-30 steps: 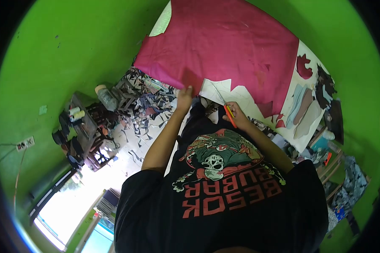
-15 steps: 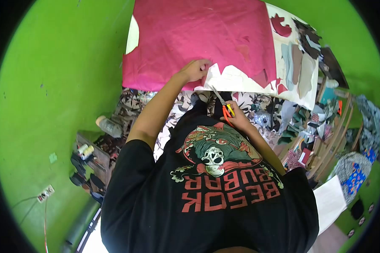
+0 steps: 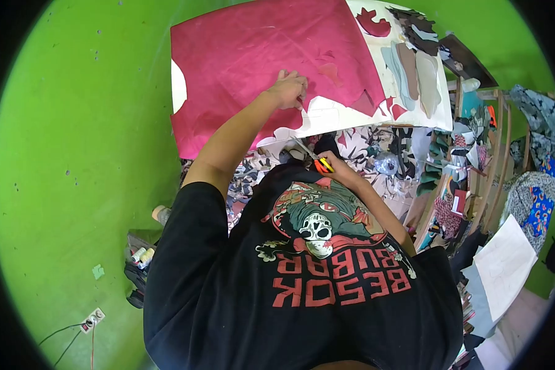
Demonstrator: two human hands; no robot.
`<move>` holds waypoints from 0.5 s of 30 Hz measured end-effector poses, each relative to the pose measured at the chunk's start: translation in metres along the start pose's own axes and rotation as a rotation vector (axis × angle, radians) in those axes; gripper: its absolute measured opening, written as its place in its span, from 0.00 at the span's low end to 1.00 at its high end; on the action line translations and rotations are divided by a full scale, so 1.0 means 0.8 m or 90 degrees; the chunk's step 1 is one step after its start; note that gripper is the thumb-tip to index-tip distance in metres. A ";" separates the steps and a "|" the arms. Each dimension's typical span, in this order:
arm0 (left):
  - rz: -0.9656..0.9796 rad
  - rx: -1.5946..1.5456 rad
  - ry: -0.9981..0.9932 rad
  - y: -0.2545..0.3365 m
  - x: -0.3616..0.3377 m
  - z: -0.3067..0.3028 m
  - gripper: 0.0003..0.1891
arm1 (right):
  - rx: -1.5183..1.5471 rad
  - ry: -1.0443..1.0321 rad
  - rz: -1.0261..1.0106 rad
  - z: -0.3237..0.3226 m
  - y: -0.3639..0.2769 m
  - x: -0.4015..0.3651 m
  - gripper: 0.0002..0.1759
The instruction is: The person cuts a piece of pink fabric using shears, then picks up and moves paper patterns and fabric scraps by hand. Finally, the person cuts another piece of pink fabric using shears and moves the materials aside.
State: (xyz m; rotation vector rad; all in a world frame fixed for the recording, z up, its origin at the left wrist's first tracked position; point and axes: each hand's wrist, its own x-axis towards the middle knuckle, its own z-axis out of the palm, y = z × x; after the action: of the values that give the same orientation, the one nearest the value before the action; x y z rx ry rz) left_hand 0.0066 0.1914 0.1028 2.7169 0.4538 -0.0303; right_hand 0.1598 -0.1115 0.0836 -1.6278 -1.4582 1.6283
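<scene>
Crimson sheet [image 3: 246, 68] under my left hand [image 3: 288, 90], fingers bent, pinch unclear; scissors [image 3: 319, 164] in my right hand [image 3: 339, 168], fingers curled.

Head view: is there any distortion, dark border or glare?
In the head view, black fills the corners; in that view, the flat white work surface has a curved near edge, apparently lens distortion; there, the large crimson sheet shows no harsh glare.

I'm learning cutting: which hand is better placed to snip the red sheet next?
Probably the right hand: it holds the scissors, pointing toward the red sheet. The left hand, over that sheet, shows no tool and seems better placed for steadying.
</scene>
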 end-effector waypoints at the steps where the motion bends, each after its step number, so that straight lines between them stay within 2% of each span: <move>1: 0.008 -0.005 -0.055 0.000 0.014 0.004 0.15 | 0.012 -0.006 0.046 -0.001 -0.009 -0.006 0.30; 2: 0.015 -0.008 -0.111 0.000 0.024 0.008 0.16 | 0.016 -0.001 0.048 0.001 -0.006 -0.009 0.30; 3: 0.022 -0.007 -0.116 0.004 0.030 0.007 0.16 | 0.043 0.016 0.020 0.005 0.000 -0.011 0.30; 5: -0.058 -0.054 -0.150 0.014 0.037 0.001 0.19 | 0.104 0.039 -0.041 0.014 0.022 -0.014 0.30; 6: -0.052 -0.053 -0.156 0.009 0.038 0.008 0.19 | 0.110 0.045 -0.038 0.015 0.025 -0.014 0.30; 8: -0.052 -0.157 -0.059 -0.007 0.036 0.026 0.20 | 0.188 -0.009 -0.011 0.016 0.030 -0.013 0.28; 12: -0.078 -0.202 -0.092 -0.014 0.041 0.021 0.22 | 0.254 0.009 -0.040 0.032 0.022 0.013 0.28; 15: -0.076 -0.244 -0.116 -0.009 0.043 -0.001 0.17 | 0.311 0.023 -0.008 0.032 0.010 0.025 0.31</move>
State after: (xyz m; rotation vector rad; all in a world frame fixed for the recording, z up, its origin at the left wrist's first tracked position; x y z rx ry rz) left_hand 0.0367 0.2087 0.0984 2.2860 0.5086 -0.2002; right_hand 0.1352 -0.1068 0.0620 -1.3555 -0.9470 1.7617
